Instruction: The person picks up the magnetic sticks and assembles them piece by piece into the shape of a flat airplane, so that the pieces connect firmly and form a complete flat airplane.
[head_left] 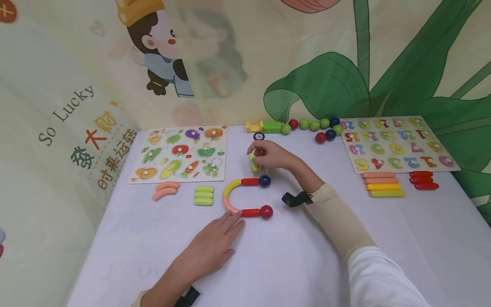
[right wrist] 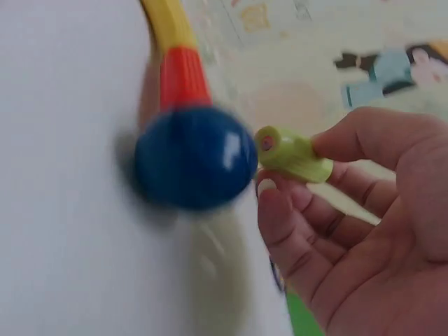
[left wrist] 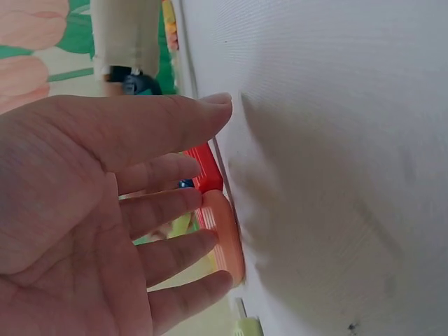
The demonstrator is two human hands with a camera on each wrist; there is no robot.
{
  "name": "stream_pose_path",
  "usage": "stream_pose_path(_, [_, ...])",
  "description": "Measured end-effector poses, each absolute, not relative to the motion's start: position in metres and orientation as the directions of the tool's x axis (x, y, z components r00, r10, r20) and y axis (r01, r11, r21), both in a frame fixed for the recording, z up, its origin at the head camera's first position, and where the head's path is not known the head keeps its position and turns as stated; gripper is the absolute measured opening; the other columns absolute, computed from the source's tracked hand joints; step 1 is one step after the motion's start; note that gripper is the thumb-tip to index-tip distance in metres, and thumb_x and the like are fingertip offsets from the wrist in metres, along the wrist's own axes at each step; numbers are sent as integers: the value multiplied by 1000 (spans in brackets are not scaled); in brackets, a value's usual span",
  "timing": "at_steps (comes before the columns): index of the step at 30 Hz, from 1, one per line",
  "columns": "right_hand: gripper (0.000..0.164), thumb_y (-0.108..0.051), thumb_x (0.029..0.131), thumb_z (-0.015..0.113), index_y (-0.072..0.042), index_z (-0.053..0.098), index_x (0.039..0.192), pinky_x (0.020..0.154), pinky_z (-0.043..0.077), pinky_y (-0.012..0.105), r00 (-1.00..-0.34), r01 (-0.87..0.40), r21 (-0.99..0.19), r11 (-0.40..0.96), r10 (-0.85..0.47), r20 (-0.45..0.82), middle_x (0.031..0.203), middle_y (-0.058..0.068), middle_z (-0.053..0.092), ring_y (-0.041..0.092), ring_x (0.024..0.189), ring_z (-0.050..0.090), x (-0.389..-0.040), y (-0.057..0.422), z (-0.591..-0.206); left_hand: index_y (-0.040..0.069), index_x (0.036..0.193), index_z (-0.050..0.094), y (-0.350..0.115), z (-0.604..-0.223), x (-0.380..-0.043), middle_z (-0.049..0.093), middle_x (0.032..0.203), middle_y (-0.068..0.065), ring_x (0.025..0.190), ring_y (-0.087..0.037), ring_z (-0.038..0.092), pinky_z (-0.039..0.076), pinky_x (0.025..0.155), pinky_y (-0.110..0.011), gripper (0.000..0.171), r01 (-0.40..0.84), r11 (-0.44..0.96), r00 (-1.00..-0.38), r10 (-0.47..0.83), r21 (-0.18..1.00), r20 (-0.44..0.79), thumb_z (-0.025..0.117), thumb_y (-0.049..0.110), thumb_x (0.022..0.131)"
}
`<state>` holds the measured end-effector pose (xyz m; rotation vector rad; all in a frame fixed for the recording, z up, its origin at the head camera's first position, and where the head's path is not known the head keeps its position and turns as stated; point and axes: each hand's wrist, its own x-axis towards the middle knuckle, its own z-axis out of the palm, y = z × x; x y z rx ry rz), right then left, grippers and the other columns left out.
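My right hand (head_left: 273, 154) pinches a short light green magnetic stick (right wrist: 290, 155) between thumb and fingers, just beyond the blue ball. A U-shaped chain lies on the table, its opening to the right. Its upper arm has a red stick (head_left: 250, 182) ending in a blue ball (head_left: 265, 181). A yellow curved stick (head_left: 232, 187) and a pink curved stick (left wrist: 224, 238) form the bend. Along the lower arm, another red stick (head_left: 251, 212) ends in a red ball (head_left: 266, 212). My left hand (head_left: 211, 247) has straight fingers, their tips at the pink stick.
A vegetable puzzle board (head_left: 178, 153) lies back left, a number puzzle board (head_left: 397, 143) back right. Several balls (head_left: 314, 125) and a green block (head_left: 272, 127) line the back. Pink curved sticks (head_left: 166, 190), light green sticks (head_left: 203, 195) and right-side sticks (head_left: 382, 186) lie in groups.
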<state>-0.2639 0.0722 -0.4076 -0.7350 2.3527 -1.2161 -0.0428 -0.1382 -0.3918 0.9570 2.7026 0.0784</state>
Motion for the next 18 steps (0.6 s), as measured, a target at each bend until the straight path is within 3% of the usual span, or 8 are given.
stream_pose_path(4, [26, -14, 82, 60, -9, 58, 107, 62, 50, 33, -843, -44, -850, 526, -476, -250, 85, 12, 58, 26, 66, 58, -266, 99, -418, 13, 139, 36, -138, -391, -43, 23, 147, -6, 134, -23, 18, 31, 100, -41, 78, 614, 775, -744, 631, 148, -219, 74, 33, 74])
stream_pose_path(7, [24, -18, 83, 61, -10, 58, 105, 62, 51, 34, -854, 44, -852, 522, -423, -304, 84, 13, 60, 27, 67, 59, -266, 109, -426, 14, 139, 36, -138, -391, -45, 23, 147, -5, 134, -23, 17, 30, 101, -41, 77, 617, 772, -745, 635, 153, -205, 73, 32, 74])
stream_pose_path(18, [21, -19, 83, 61, -9, 58, 102, 61, 52, 32, -872, 64, -854, 517, -387, -300, 81, 13, 62, 26, 66, 60, -260, 100, -425, 14, 138, 38, -138, -392, -47, 24, 146, -5, 134, -22, 17, 30, 101, -41, 75, 630, 760, -739, 650, 160, -179, 74, 31, 74])
